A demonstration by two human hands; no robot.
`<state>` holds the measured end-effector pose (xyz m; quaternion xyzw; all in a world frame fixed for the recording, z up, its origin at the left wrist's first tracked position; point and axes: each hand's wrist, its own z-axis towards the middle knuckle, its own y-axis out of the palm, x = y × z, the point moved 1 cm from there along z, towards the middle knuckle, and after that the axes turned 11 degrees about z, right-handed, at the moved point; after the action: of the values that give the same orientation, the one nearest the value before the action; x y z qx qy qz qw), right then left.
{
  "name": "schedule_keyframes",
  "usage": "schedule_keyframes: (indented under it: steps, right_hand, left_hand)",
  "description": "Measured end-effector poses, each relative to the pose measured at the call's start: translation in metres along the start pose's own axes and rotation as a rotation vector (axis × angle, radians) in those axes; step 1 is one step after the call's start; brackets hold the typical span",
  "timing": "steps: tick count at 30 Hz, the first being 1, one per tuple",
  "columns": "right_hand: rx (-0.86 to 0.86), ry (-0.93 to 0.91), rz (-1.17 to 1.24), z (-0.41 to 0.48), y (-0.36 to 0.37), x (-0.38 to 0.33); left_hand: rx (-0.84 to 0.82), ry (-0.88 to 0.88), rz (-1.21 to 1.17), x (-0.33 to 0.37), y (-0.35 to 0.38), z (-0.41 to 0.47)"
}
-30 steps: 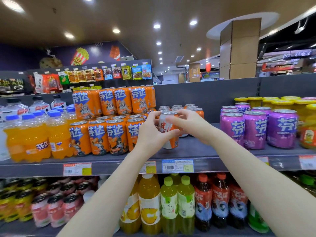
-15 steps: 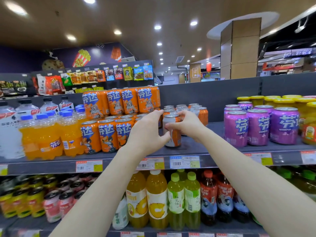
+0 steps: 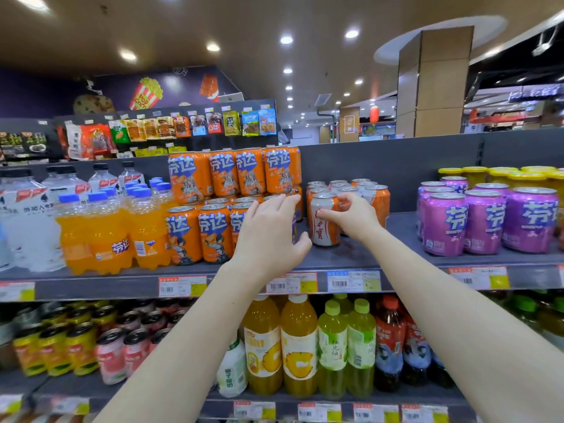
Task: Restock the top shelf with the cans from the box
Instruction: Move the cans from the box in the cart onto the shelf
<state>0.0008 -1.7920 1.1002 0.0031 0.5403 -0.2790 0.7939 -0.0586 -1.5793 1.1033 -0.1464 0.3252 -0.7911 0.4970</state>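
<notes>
A white and orange can (image 3: pixel 324 227) stands upright on the grey top shelf (image 3: pixel 393 254), at the front of a small group of the same cans (image 3: pixel 363 189). My right hand (image 3: pixel 354 219) is closed on this can, thumb across its front and fingers round its top and right side. Just left of the can, my left hand (image 3: pixel 268 236) hovers with its fingers spread and holds nothing. No box shows in this view.
Stacked orange cans (image 3: pixel 213 209) and orange bottles (image 3: pixel 103 236) fill the shelf to the left. Purple cans (image 3: pixel 485 221) and yellow-lidded jars (image 3: pixel 500 175) stand to the right. Bare shelf lies between the white cans and the purple ones. Bottles (image 3: pixel 299 346) line the shelf below.
The can, gripped by both hands a second ago, now stands on the shelf in front of the group. My left hand has come off it and opened; my right hand stays on it.
</notes>
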Motion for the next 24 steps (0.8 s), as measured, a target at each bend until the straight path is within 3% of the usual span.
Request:
schedule_keyframes:
  steps: [6, 10, 17, 24]
  right_hand:
    - [0.056, 0.043, -0.035, -0.012, 0.005, -0.005]
    - [0.14, -0.084, -0.213, -0.035, 0.005, -0.012]
    - [-0.008, -0.213, -0.567, -0.101, 0.002, -0.031]
    - [-0.127, -0.203, -0.692, -0.195, 0.006, -0.051]
  left_hand:
    - [-0.009, -0.031, -0.102, -0.017, 0.006, -0.001]
    - [-0.028, 0.004, -0.116, -0.02, 0.01, -0.007]
    - [-0.003, -0.002, -0.038, -0.02, -0.02, -0.031]
    - [-0.114, 0.001, 0.052, -0.015, -0.069, -0.104]
